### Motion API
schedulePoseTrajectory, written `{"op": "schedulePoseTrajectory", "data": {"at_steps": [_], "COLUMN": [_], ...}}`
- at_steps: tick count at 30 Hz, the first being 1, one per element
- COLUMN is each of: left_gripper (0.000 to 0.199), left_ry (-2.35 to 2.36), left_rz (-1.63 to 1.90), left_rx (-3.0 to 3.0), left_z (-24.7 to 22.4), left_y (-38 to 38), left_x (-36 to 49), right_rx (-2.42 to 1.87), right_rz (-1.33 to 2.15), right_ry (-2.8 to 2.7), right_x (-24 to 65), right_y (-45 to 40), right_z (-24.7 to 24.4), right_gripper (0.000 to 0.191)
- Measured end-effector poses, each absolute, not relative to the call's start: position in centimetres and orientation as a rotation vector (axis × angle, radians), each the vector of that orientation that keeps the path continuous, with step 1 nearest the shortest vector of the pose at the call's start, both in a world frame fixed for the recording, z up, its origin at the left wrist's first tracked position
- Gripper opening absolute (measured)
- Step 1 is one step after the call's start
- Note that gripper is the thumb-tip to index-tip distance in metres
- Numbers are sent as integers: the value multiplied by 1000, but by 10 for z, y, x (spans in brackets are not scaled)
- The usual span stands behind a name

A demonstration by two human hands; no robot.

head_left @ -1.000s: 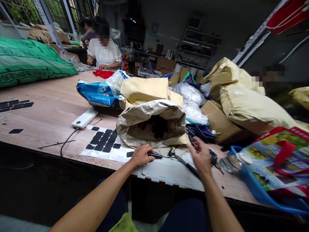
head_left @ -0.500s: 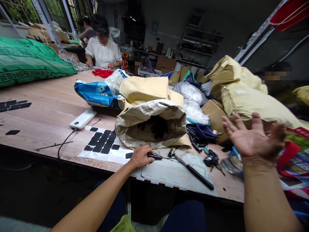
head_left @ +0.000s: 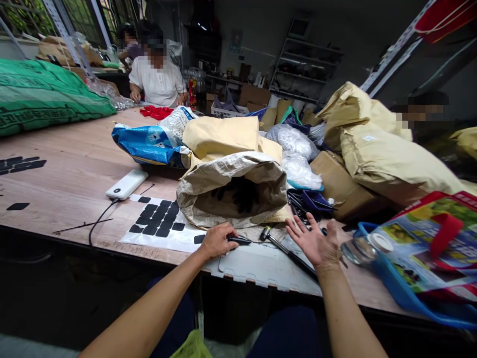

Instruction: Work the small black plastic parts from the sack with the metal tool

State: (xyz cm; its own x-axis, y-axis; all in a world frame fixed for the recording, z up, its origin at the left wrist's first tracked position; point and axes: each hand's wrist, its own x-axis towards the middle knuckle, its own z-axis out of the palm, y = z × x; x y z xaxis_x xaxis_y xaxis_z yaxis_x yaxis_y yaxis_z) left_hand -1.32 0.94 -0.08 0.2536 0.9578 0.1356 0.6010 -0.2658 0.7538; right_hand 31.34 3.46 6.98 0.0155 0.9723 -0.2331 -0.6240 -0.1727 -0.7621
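Note:
My left hand [head_left: 219,240] rests at the front of the table, its fingers closed on a slim black piece with a pointed end [head_left: 240,240]; its exact kind I cannot make out. To the right, my right hand [head_left: 312,240] is raised with fingers spread and palm showing, holding nothing. Below it lies a hammer [head_left: 288,256] with a black handle, partly hidden by that hand, on a grey mat [head_left: 246,268]. Behind my left hand a paper-lined sack [head_left: 194,201] gapes toward me, with dark pieces [head_left: 244,195] inside.
Left of the sack, black rounded pads [head_left: 158,219] lie on a white sheet, near a white power bank [head_left: 126,184] with a cable. At right are a clear jar [head_left: 359,250] and a blue basket [head_left: 395,291]. Across the table sits a person in white [head_left: 156,82].
My right hand has swept left and lower, from above the right side to over the hammer, uncovering the jar and basket. My left hand stays in place with the black piece.

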Motion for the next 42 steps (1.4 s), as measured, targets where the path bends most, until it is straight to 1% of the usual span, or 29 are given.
{"op": "schedulePoseTrajectory", "data": {"at_steps": [8, 11, 13, 17, 20, 23, 26, 29, 32, 38, 42], "left_gripper": [19, 18, 18, 17, 17, 16, 17, 17, 17, 16, 16], "left_ry": [1399, 1421, 1434, 1418, 1408, 1417, 1425, 1422, 1417, 1414, 1415], "left_rz": [798, 789, 772, 749, 740, 736, 728, 722, 735, 738, 747], "left_rx": [1943, 1965, 1981, 1998, 2001, 2000, 2007, 2012, 2008, 2013, 2016], "left_z": [1, 2, 4, 7, 7, 6, 5, 4, 4, 5, 5], "left_y": [10, 9, 8, 7, 7, 8, 8, 9, 8, 7, 7], "left_x": [-14, -13, -13, -13, -13, -13, -13, -13, -13, -13, -13], "right_rx": [-918, -1113, -1269, -1377, -1273, -991, -692, -596, -597, -600, -603], "right_rz": [1473, 1326, 1195, 1159, 1117, 1101, 1030, 1007, 1034, 1159, 1134], "right_ry": [-562, -658, -760, -861, -795, -711, -704, -697, -661, -615, -598], "right_x": [326, 318, 309, 302, 318, 346, 373, 387, 389, 364, 353], "right_y": [38, 46, 52, 63, 66, 65, 62, 60, 58, 45, 38], "right_z": [64, 58, 50, 46, 68, 108, 150, 176, 181, 167, 182], "right_gripper": [62, 60, 62, 65, 63, 60, 71, 70, 70, 85, 86]}}
